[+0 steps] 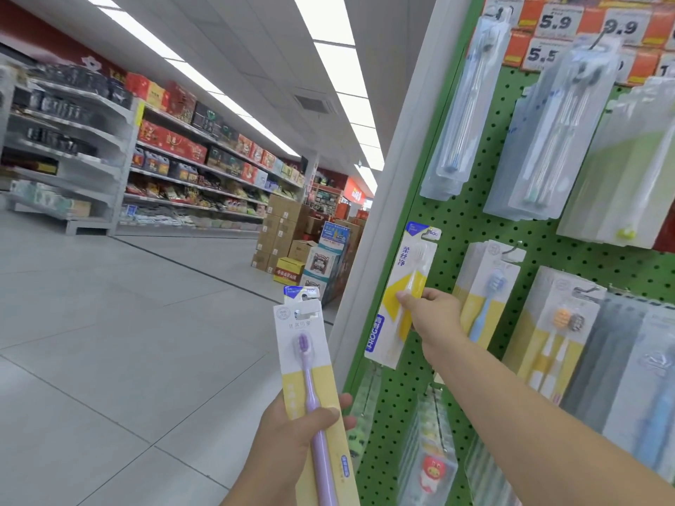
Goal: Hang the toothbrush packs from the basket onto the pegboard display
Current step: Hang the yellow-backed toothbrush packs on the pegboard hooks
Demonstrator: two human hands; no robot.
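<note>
Supermarket aisle behind us, green pegboard (456,228) ahead. Our right hand (433,312) pinches the yellow pack (403,297) mid-card — its hang hole, above the grip, sits at a peg. We should steady it level. Left hand (296,429) grips the purple pack (310,359), waiting.

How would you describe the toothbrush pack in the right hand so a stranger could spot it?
Find the green pegboard on the right, then its left edge by the white post. There the right hand pinches a white and yellow pack holding a pale brush. Unlike its neighbours, it has a blue FROG strip down its lower left side.
</note>
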